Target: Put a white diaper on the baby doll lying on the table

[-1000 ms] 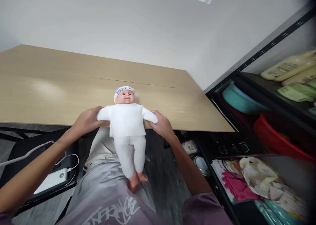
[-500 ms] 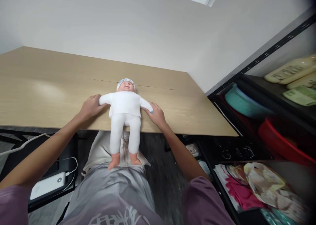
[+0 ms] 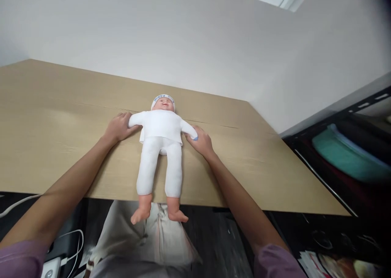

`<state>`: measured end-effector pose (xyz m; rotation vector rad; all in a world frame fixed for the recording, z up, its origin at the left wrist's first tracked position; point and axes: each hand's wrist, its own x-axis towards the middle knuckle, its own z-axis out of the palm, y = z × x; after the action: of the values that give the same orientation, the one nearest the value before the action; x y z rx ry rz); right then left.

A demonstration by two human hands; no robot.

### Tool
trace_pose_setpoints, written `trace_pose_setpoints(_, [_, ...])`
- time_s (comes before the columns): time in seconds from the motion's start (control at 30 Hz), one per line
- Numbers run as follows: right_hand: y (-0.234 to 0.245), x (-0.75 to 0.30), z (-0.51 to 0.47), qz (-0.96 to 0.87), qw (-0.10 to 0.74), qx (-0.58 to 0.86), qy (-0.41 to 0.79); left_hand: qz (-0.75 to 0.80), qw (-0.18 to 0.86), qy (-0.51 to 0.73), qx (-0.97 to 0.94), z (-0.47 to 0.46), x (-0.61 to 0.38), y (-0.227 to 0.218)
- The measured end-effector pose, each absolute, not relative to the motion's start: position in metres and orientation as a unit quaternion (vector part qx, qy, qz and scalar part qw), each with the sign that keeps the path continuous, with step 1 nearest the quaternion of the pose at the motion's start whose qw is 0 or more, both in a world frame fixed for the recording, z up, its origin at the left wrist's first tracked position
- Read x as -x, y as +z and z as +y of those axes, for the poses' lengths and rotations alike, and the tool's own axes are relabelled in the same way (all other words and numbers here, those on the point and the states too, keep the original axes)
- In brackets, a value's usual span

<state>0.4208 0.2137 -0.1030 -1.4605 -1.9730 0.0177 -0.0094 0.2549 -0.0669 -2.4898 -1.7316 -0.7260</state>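
A baby doll (image 3: 162, 127) in a white top, white trousers and a white hat with blue lettering lies on its back on the wooden table (image 3: 73, 160). Its head points away from me and its bare feet stick out past the table's front edge. My left hand (image 3: 119, 126) is closed around the doll's arm on the left. On the other side, my right hand (image 3: 201, 141) grips the end of the other arm, where a bit of blue shows at the cuff. The doll's own hands are hidden.
A wall (image 3: 137, 33) rises behind the table. At the right stands a dark shelf with a teal basin (image 3: 348, 152) and papers lower down. A white power bank (image 3: 51, 268) with a cable lies at the lower left.
The doll has moved farther onto the table, with both hands still holding its arms. My view has shifted, so less of the shelf shows.
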Motion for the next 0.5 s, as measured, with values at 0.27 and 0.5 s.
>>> trace_pose_setpoints(0.27, [-0.101,-0.428,0.287,-0.758,0.351,0.550,0.006,-0.530,0.040,-0.236,0.814,0.338,0.011,-0.071])
trace_pose_setpoints(0.5, [-0.104,-0.433,0.338,-0.735,0.389,0.555,-0.008,-0.514,0.084,-0.257,0.814,0.386,0.002,-0.070])
